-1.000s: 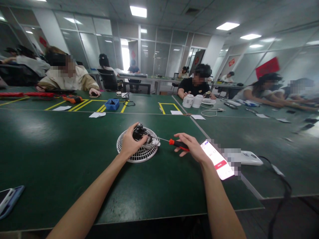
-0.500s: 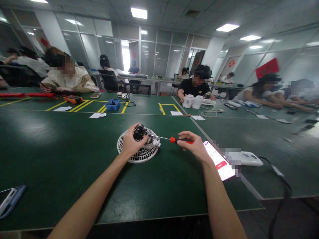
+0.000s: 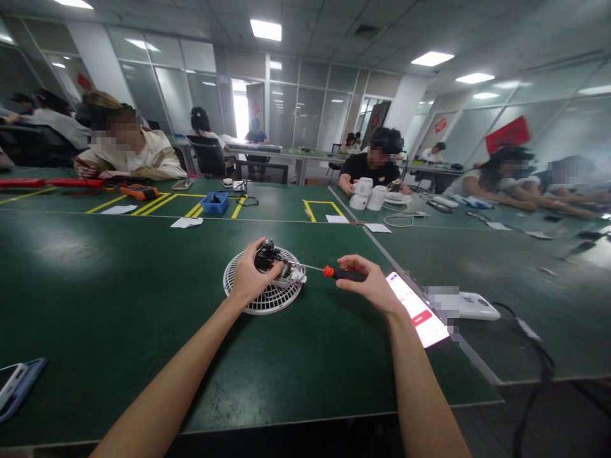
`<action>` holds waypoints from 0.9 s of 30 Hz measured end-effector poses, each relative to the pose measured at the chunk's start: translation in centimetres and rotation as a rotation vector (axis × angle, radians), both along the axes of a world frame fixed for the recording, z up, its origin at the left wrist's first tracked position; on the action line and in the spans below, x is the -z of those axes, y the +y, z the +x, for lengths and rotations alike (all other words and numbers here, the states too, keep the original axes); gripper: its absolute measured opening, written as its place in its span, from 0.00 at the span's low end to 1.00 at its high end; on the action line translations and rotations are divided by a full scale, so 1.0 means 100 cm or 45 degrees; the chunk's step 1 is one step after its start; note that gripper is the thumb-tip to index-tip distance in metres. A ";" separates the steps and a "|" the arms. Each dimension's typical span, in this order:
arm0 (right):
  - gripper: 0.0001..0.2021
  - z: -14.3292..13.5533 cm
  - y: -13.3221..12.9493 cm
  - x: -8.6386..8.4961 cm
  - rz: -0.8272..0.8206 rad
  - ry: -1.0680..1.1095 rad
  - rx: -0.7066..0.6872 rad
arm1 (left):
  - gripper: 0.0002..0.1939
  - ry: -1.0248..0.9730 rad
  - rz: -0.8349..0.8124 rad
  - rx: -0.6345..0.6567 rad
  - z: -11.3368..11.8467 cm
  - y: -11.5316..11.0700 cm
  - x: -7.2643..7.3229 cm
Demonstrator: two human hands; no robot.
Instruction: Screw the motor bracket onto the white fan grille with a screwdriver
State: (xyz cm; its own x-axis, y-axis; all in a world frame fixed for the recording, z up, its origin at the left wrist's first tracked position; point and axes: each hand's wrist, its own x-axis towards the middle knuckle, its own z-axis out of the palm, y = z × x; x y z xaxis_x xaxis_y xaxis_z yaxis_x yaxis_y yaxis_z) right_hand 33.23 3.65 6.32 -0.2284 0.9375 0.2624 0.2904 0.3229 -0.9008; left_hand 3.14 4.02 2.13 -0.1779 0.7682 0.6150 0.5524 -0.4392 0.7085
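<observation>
A round white fan grille lies on the green table, with a dark motor assembly on top of it. My left hand is wrapped round the motor from the left, its thumb on the near side. From the right, my right hand holds a screwdriver with a red and black handle. The screwdriver's shaft points left and its tip reaches the motor assembly; the exact contact point is too small to tell. White parts sit on the grille's right side.
A lit phone lies beside my right forearm, with a white device and cable beyond. Another phone is at the left edge. Farther off are a blue bin, papers and white cups. Several people sit around.
The fingers of my right hand have shifted and opened slightly around the screwdriver handle, which shows more of its black part. My left hand keeps its hold on the motor.
</observation>
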 end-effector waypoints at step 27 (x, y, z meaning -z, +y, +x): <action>0.28 -0.002 0.001 0.002 -0.214 0.250 0.058 | 0.35 -0.007 0.001 -0.024 -0.002 0.001 0.002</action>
